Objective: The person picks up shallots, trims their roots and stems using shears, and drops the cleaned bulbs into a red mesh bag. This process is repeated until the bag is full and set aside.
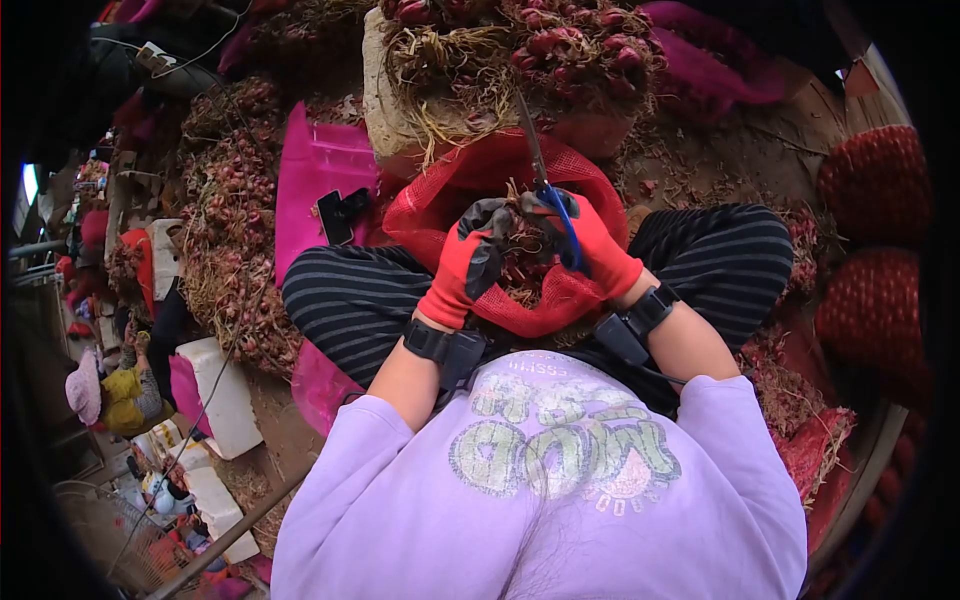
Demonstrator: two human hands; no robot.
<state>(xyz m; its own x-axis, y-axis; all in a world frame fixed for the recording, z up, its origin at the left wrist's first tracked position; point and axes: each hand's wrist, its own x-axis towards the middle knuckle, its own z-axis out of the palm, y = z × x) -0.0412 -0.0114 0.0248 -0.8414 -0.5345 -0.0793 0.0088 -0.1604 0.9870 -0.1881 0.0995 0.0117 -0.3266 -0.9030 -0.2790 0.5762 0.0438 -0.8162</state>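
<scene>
Both my hands wear red gloves with dark grey fingers, held close together over a red mesh bag [410,215] in my lap. My left hand [470,258] is closed, its fingertips pinching dry shallot stalks [514,200], partly hidden by the gloves. Scissors [568,225] with blue handles are in my closed right hand [592,243], the long dark blades pointing away from me. Right-hand fingertips also meet the stalks. Below the hands, loose shallots and dry trimmings [522,283] lie inside the open bag.
Ahead, bunched shallots [560,50] lie on a pale foam block [385,95]. A heap of shallots [235,220] spreads at left, beside pink plastic [310,160] and a black phone-like object [340,215]. Full red mesh sacks [870,310] stand at right. Another person [125,395] sits far left.
</scene>
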